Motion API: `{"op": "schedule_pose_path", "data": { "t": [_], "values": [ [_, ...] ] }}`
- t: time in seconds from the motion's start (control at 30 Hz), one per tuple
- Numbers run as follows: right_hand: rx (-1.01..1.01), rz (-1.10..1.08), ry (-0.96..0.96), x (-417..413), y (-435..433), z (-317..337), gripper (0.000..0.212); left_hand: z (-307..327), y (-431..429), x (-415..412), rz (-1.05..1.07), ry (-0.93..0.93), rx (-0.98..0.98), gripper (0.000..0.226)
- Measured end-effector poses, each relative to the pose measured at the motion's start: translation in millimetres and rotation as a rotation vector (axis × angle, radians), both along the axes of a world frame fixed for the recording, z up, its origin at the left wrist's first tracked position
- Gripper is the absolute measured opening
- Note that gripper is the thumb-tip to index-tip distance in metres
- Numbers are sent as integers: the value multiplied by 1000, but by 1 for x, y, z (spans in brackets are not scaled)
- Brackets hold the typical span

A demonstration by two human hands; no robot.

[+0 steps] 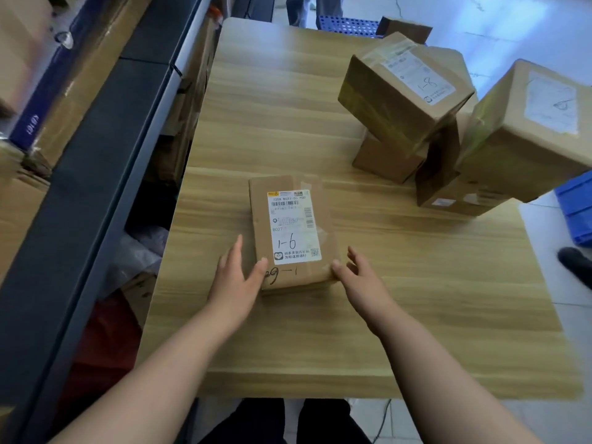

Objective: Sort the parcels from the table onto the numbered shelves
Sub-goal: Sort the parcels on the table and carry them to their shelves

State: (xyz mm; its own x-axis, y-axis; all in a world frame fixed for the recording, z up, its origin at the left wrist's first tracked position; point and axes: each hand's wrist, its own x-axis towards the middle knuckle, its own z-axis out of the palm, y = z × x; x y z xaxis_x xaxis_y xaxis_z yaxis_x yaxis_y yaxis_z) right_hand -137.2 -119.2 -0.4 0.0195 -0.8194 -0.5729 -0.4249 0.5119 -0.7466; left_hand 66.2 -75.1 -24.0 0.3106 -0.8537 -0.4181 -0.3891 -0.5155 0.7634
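A flat cardboard parcel (pixel 290 230) with a white label marked "1-6" lies on the wooden table (pixel 416 299) in front of me. My left hand (pixel 238 277) rests against its near left edge, thumb on the top face. My right hand (pixel 357 277) touches its near right corner, fingers spread. Neither hand has lifted it. At the table's far right stands a pile of parcels: one marked "1-8" (pixel 405 88) tilted on top, a bigger box (pixel 528 129) at the right edge, and smaller boxes (pixel 384 161) under them.
Dark metal shelving (pixel 96 174) runs along the left side of the table, with boxes and bags on its levels. A blue crate (pixel 576 213) sits on the floor at the right. A perforated blue stool (pixel 349 25) and a person's legs are beyond the table's far end.
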Motion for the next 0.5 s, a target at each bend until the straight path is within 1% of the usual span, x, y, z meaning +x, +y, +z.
{"op": "schedule_pose_path", "data": {
  "t": [0.03,0.07,0.1,0.13,0.17,0.2,0.23,0.3,0.33,0.43,0.47,0.5],
  "values": [
    [17,3,-10,3,-3,-4,64,-2,-2,-3,-1,55,42,74],
    [31,14,-28,5,-4,-9,63,-4,-4,-7,33,159,79,76],
    [44,28,-54,7,-4,-13,60,-6,-4,-11,85,288,105,76],
    [48,41,-86,9,-4,-17,54,-9,-4,-15,125,403,105,69],
    [46,49,-116,11,-2,-18,43,-9,-2,-19,148,467,102,59],
    [41,52,-145,12,0,-19,32,-10,0,-21,159,483,93,58],
    [30,54,-161,12,2,-20,28,-13,3,-23,168,486,87,67],
    [6,76,-180,9,8,-19,32,-13,10,-24,205,515,63,90],
    [-8,98,-193,7,9,-18,34,-12,14,-23,219,532,48,95],
    [-28,167,-235,2,11,-6,36,2,22,-27,280,596,-4,97],
    [-46,179,-239,0,11,-2,43,8,25,-30,300,609,-28,97],
    [-70,191,-231,-2,12,2,57,14,28,-34,325,619,-57,96]
  ]
}}
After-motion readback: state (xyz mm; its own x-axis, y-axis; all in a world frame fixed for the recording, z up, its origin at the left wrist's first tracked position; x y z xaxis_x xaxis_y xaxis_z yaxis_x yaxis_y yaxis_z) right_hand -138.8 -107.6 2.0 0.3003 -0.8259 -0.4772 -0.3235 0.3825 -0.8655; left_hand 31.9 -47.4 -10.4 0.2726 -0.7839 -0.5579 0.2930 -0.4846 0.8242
